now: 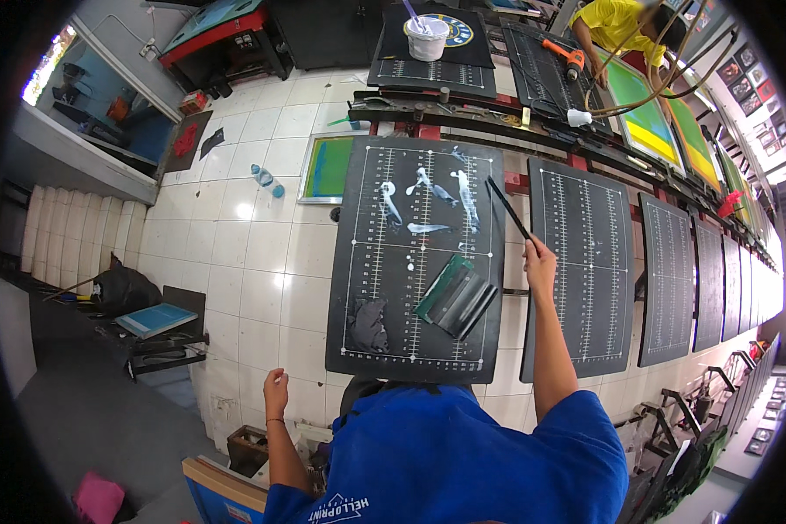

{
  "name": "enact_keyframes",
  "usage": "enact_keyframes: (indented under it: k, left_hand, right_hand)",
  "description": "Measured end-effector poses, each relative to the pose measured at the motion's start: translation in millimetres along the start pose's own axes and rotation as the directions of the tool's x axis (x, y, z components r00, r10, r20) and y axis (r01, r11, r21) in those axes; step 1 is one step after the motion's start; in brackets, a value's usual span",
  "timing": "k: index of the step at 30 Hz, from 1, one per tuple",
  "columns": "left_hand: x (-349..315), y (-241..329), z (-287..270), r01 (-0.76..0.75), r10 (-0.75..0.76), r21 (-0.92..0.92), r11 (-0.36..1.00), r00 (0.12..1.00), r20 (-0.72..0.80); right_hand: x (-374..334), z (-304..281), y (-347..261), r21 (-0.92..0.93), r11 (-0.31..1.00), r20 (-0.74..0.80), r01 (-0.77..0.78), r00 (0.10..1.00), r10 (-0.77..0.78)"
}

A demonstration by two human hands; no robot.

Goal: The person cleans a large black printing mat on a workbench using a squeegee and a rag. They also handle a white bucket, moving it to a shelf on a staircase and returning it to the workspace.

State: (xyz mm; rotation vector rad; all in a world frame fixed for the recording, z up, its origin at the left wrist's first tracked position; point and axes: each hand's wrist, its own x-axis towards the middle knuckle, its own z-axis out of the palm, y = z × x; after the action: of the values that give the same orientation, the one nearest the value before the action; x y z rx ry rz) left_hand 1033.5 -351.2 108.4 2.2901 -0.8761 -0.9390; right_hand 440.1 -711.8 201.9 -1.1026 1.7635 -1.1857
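On the long line of black printing platens (585, 262) running off to the right, we stand at the nearest one, the gridded platen (415, 262). White paste (428, 196) lies in streaks across its far half. Near its right edge rest the squeegees (457, 299), and a crumpled dark rag (368, 325) sits by its near left corner. Our right hand (540, 266) is clenched around a thin black stick (508, 208), its tip angled over the far right of the platen, close to the paste. Our left hand (276, 391) hangs loosely curled off the near left corner, holding nothing. We judge the spreading of paste is under way; next calls for an even pass across the streaks.
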Motion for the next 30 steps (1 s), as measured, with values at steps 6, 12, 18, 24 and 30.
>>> enact_keyframes:
  k: [6, 12, 18, 24, 30]
  left_hand:
    - [46, -106, -9, 0.259, -0.245, -0.038, 0.965, 0.946, 0.213]
    - [109, -131, -78, 0.421, -0.358, -0.106, 0.901, 0.858, 0.369]
    - [171, -206, -182, 0.533, -0.446, -0.200, 0.822, 0.821, 0.356]
    - [220, -251, -217, 0.603, -0.525, -0.254, 0.756, 0.791, 0.315]
    - [258, -233, -205, 0.616, -0.495, -0.160, 0.772, 0.739, 0.458]
  right_hand:
    - [-42, 133, -87, -0.374, 0.713, 0.184, 0.593, 0.801, -0.570]
    - [-82, 292, -100, -0.673, 0.321, 0.460, 0.666, 0.717, -0.524]
    - [-134, 337, -96, -0.705, 0.224, 0.624, 0.673, 0.739, -0.254]
    - [-214, 333, -123, -0.738, 0.269, 0.555, 0.619, 0.783, -0.279]
    - [-219, 358, -125, 0.120, 0.989, -0.279, -0.087, 0.953, 0.118]
